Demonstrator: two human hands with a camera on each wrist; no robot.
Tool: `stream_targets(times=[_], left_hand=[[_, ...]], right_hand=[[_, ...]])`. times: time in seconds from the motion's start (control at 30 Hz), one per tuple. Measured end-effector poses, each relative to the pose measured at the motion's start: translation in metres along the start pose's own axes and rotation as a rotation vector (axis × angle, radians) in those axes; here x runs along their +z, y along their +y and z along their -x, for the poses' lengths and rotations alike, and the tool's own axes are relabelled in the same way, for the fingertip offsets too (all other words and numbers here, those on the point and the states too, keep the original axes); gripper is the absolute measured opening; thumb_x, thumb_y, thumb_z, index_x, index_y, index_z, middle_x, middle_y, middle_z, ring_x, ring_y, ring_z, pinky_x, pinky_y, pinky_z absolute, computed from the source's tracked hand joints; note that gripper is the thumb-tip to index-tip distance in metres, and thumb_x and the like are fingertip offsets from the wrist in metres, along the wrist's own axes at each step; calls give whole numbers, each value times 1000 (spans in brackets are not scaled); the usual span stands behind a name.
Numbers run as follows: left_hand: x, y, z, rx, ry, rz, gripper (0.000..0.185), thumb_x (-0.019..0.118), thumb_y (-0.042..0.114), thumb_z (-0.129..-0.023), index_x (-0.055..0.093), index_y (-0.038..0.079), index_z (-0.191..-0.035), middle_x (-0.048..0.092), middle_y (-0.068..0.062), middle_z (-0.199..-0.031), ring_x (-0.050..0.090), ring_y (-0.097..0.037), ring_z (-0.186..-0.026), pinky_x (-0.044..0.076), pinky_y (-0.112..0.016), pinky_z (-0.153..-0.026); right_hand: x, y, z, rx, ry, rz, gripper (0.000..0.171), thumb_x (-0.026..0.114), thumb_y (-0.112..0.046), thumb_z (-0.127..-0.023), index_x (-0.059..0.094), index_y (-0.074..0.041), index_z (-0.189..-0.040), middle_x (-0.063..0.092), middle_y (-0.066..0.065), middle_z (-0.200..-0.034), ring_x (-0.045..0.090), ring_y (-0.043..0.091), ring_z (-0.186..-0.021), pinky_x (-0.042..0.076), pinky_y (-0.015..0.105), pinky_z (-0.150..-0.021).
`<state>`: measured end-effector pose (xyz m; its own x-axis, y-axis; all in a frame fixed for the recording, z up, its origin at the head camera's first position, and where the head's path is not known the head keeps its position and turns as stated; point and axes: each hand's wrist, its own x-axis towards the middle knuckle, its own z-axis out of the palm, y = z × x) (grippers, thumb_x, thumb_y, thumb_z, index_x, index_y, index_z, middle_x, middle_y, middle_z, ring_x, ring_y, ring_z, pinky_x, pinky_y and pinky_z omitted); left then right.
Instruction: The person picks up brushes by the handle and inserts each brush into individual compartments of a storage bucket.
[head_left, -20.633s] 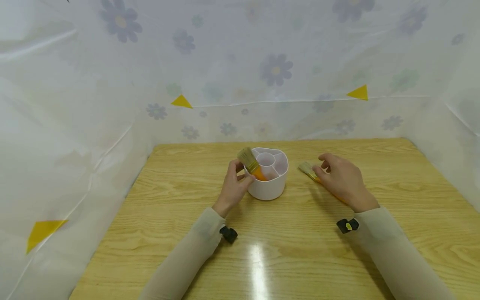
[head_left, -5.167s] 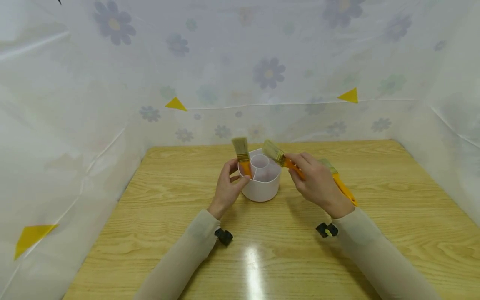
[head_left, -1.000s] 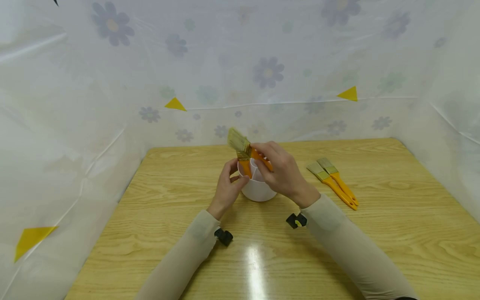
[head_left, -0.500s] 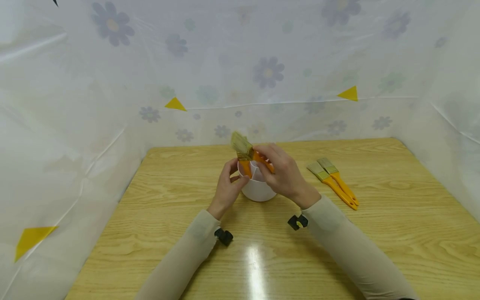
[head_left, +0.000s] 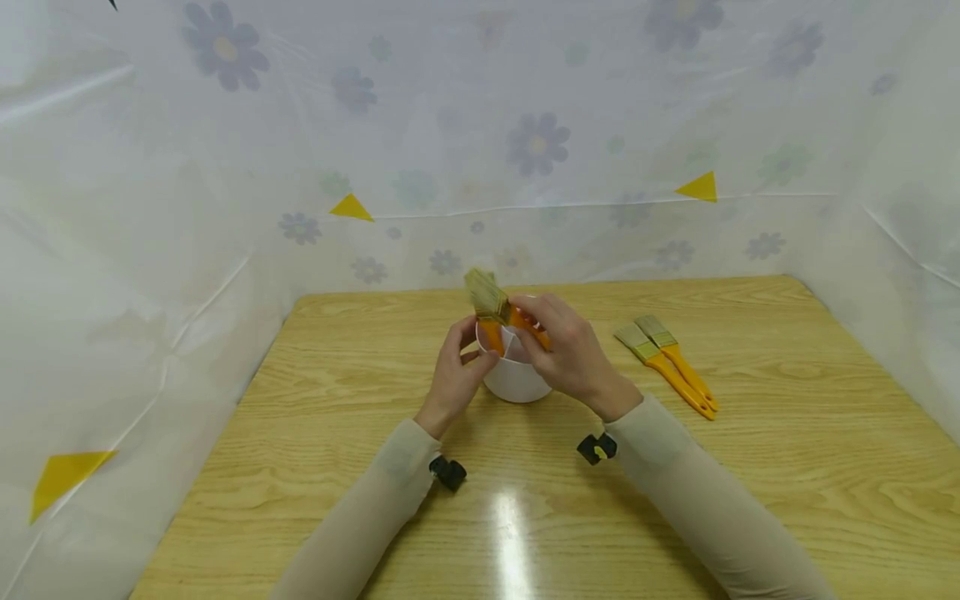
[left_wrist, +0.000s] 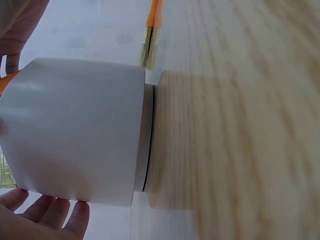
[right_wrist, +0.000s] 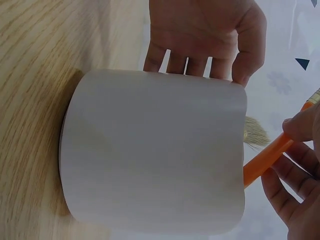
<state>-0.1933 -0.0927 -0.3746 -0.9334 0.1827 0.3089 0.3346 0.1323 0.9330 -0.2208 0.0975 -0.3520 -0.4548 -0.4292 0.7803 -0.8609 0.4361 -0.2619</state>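
A white round holder (head_left: pixel 517 385) with inner dividers stands upright on the table. My left hand (head_left: pixel 454 373) grips its left side, with the fingers along the wall and the thumb near the rim. One paintbrush (head_left: pixel 491 337) leans in the left compartment, bristles up. Above the holder, my right hand (head_left: pixel 566 346) pinches the orange handle of another paintbrush (head_left: pixel 483 292), tilted with its bristles up and to the left, overlapping the first. In the right wrist view that orange handle (right_wrist: pixel 265 160) slants down past the holder's rim; its lower end is hidden inside.
Two more orange-handled paintbrushes (head_left: pixel 671 373) lie side by side on the wooden table (head_left: pixel 360 400), right of the holder. White flowered sheeting (head_left: pixel 450 150) surrounds the table at the back and sides, with yellow triangles (head_left: pixel 351 208) on it.
Since about five seconds ago, my right hand has brought its paintbrush left from beside the holder to over it. Over the last second the brush sinks slightly. My left hand stays put.
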Motion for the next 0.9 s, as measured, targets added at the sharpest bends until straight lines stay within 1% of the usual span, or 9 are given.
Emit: stream_targets(times=[0.2,0.4,0.67,0.9], left_hand=[[0,0,0,-8,-2,-5,55,58,2,-92,35,-1,-142,40,-24,-139,40,-38,-128,37,-51,-102],[0,-1,0,-17,-1,-3,55,58,3,-92,34,-1,-142,40,-23,-139,40,-36,-128,37,-51,-102],[0,0,0,-3,1,-6,56,58,2,-92,35,-1,-142,40,-23,-139,40,-36,-128,37,-52,-101],[0,0,0,0,3,-13,55,58,2,-92,35,-1,-142,41,-23,-138,40,-36,-128,37,-52,-101]], right_hand=[[2,1,3,5,-6,-19,41,65,2,-85,55,-5,-125,59,10,-96,56,20,-78,53,36,-63],[4,2,5,9,-15,-23,41,64,2,-86,55,-5,-126,59,10,-98,56,19,-79,53,34,-66],[4,3,6,8,-12,-26,43,65,3,-85,55,-5,-126,59,10,-96,57,19,-77,54,35,-64],[5,5,8,24,-31,-26,46,67,3,-85,54,-7,-128,59,9,-98,56,18,-78,53,34,-64]])
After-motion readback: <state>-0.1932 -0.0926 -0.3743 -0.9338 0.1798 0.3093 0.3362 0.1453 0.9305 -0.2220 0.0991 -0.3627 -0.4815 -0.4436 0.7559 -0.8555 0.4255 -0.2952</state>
